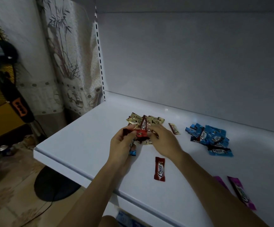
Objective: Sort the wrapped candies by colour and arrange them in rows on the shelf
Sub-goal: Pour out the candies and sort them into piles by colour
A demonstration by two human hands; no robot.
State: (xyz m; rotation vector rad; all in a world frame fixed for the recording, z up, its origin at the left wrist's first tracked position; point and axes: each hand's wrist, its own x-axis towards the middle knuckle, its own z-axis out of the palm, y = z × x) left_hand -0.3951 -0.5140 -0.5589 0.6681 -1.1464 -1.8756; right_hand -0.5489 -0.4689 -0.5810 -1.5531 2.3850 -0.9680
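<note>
We hold a few red foil-wrapped candies over the flat white shelf, our left hand pinching one end and our right hand pinching the other, just in front of the heap of gold-wrapped candies. A lone red wrapped candy lies nearer us on open surface. The pile of blue wrapped candies sits well apart to the right, and two purple wrapped candies lie near the front edge.
</note>
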